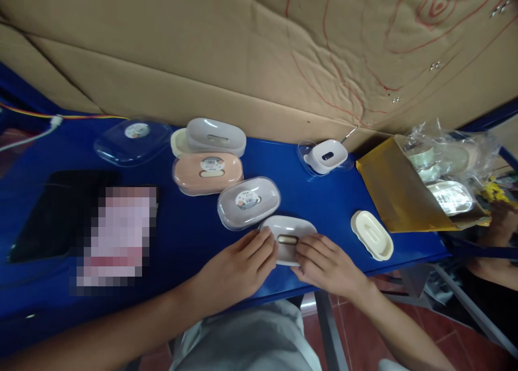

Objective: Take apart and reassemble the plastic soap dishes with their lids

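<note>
An oval, light grey plastic soap dish with a slot in its middle sits near the front edge of the blue table. My left hand grips its left end, fingers closed over the rim. Its right end is held by my right hand, with the fingers curled on the inside. Just behind lies a grey soap dish with a clear lid and a round label. Beyond that stands a peach soap dish, also labelled. A grey dish at the back leans over a cream piece.
To the right is a cream tray; behind it, a white dish rests on a clear lid. An open cardboard box holds wrapped dishes. On the left are a clear lid, a dark flat object and a blurred-out rectangle.
</note>
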Action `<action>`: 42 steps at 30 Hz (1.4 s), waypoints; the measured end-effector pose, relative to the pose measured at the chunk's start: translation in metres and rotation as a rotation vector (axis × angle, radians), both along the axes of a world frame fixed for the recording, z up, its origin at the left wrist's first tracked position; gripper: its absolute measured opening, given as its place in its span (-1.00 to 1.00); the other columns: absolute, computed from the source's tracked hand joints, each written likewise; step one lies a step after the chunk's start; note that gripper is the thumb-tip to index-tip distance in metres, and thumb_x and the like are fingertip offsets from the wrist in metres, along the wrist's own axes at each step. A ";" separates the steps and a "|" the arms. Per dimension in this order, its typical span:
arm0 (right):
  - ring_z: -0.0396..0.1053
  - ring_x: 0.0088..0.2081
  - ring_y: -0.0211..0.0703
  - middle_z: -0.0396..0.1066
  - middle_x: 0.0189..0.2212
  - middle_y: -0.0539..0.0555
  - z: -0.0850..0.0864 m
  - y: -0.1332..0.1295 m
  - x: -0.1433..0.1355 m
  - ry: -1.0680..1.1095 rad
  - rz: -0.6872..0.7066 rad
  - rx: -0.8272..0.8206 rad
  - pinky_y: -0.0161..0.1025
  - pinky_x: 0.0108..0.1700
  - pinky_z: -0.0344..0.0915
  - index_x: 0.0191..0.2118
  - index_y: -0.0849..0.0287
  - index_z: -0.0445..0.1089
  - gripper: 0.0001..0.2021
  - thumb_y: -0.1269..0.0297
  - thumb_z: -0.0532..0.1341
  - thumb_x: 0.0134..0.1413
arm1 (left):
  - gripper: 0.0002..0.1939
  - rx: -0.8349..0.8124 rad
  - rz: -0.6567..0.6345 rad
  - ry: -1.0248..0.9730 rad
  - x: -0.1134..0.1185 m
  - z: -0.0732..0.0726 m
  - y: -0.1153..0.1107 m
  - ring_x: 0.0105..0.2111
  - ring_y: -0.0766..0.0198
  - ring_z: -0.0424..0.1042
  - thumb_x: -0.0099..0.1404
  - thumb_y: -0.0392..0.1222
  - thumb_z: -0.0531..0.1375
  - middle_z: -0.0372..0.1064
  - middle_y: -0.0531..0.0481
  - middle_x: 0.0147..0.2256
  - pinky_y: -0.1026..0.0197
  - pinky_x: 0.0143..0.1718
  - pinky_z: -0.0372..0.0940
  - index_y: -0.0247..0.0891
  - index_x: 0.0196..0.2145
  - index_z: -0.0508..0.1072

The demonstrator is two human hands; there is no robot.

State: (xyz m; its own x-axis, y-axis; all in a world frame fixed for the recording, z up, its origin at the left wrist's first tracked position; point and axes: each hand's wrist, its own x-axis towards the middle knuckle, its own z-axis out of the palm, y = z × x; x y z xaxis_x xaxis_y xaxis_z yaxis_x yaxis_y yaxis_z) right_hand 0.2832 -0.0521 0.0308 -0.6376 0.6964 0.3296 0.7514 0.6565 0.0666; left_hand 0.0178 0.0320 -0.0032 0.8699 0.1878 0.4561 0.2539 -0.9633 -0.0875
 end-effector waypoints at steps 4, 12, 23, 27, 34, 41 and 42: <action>0.54 0.05 -0.08 0.65 -0.09 0.08 -0.018 -0.004 0.002 -0.009 0.036 0.078 -0.11 0.09 0.55 -0.14 0.06 0.50 -0.94 0.24 0.36 0.39 | -0.76 0.028 -0.011 -0.004 0.001 0.005 0.000 0.18 -0.04 0.46 0.54 -0.29 0.18 0.55 -0.25 0.08 -0.02 0.22 0.30 -0.42 0.08 0.52; 0.53 0.11 -0.06 0.62 -0.05 0.09 -0.025 -0.005 0.007 0.084 0.037 0.020 -0.01 0.21 0.52 0.04 0.06 0.47 -0.79 0.31 0.38 0.35 | -0.80 -0.007 -0.005 -0.001 0.003 0.006 0.001 0.17 -0.01 0.44 0.53 -0.28 0.21 0.54 -0.24 0.05 0.01 0.20 0.28 -0.38 0.04 0.53; 0.55 0.09 -0.07 0.62 -0.07 0.10 -0.033 -0.003 0.013 0.221 0.059 -0.062 0.12 0.34 0.46 0.16 0.13 0.47 -0.69 0.42 0.33 0.36 | -0.84 -0.117 -0.038 -0.052 0.002 0.006 0.010 0.07 0.08 0.46 0.54 -0.25 0.23 0.53 -0.17 -0.02 0.06 0.12 0.34 -0.35 0.01 0.52; 0.58 0.02 -0.10 0.61 -0.10 0.06 -0.033 -0.001 0.012 0.301 0.047 -0.113 0.15 0.36 0.44 0.11 0.08 0.50 -0.73 0.36 0.36 0.35 | -0.86 -0.098 -0.020 -0.035 0.002 0.008 0.009 0.05 0.07 0.46 0.54 -0.25 0.22 0.53 -0.15 -0.01 0.01 0.18 0.28 -0.31 -0.02 0.52; 0.57 0.02 -0.11 0.61 -0.12 0.02 -0.029 -0.002 0.011 0.285 0.052 -0.064 0.04 0.31 0.48 0.09 0.03 0.50 -0.72 0.37 0.40 0.31 | -0.87 -0.123 -0.042 -0.076 0.002 0.010 0.011 0.06 0.07 0.47 0.55 -0.30 0.18 0.54 -0.15 0.01 0.01 0.17 0.34 -0.30 -0.05 0.53; 0.58 0.03 -0.09 0.58 -0.11 0.09 -0.022 0.000 0.007 0.352 0.046 -0.177 0.09 0.35 0.47 0.08 0.12 0.44 -0.75 0.35 0.37 0.36 | -0.87 -0.279 -0.031 -0.100 0.003 0.007 0.013 0.29 -0.01 0.38 0.52 -0.31 0.22 0.44 -0.24 0.18 -0.06 0.32 0.35 -0.29 -0.02 0.52; 0.57 0.04 -0.08 0.58 -0.09 0.09 -0.022 -0.001 0.008 0.363 0.035 -0.190 0.10 0.34 0.48 0.09 0.11 0.44 -0.75 0.34 0.37 0.36 | -0.85 -0.307 -0.027 -0.101 0.003 0.006 0.013 0.33 -0.02 0.36 0.52 -0.31 0.22 0.42 -0.25 0.21 -0.08 0.34 0.34 -0.28 0.01 0.52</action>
